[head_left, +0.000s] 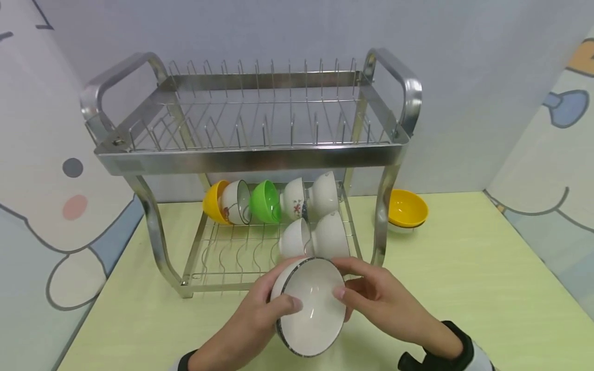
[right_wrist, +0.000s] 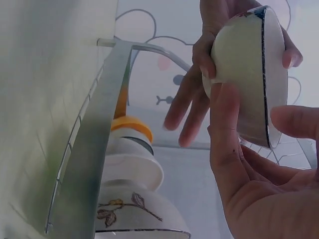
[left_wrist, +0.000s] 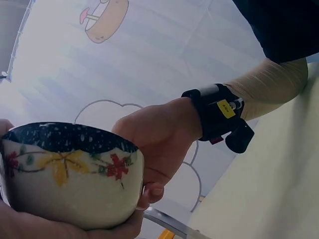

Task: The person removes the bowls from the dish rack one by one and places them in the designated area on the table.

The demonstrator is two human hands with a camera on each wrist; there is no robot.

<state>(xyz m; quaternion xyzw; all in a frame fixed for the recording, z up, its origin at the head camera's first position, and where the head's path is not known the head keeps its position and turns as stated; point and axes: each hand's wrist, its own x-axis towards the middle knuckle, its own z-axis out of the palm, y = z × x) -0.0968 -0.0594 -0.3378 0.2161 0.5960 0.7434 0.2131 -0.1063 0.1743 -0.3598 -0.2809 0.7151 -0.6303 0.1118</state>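
Observation:
Both hands hold a white bowl [head_left: 311, 306] with a dark rim, tilted so its plain white inside faces the head camera. My left hand [head_left: 257, 314] grips its left side, thumb over the rim onto the inner wall. From the right, my right hand [head_left: 387, 301] pinches the rim, thumb inside and fingers against the outer wall. In the left wrist view, the outside of the bowl [left_wrist: 70, 174] carries a speckled dark blue band with red and yellow flowers. The bowl is in front of the lower tier of a metal dish rack [head_left: 250, 159].
On the lower tier stand a yellow bowl [head_left: 214, 202], a green bowl [head_left: 264, 202] and several white bowls [head_left: 330, 237], tipped on their sides. Wire dividers [head_left: 264, 129] line the upper tier. Right of the rack, another yellow bowl [head_left: 407, 207] sits stacked on a white one.

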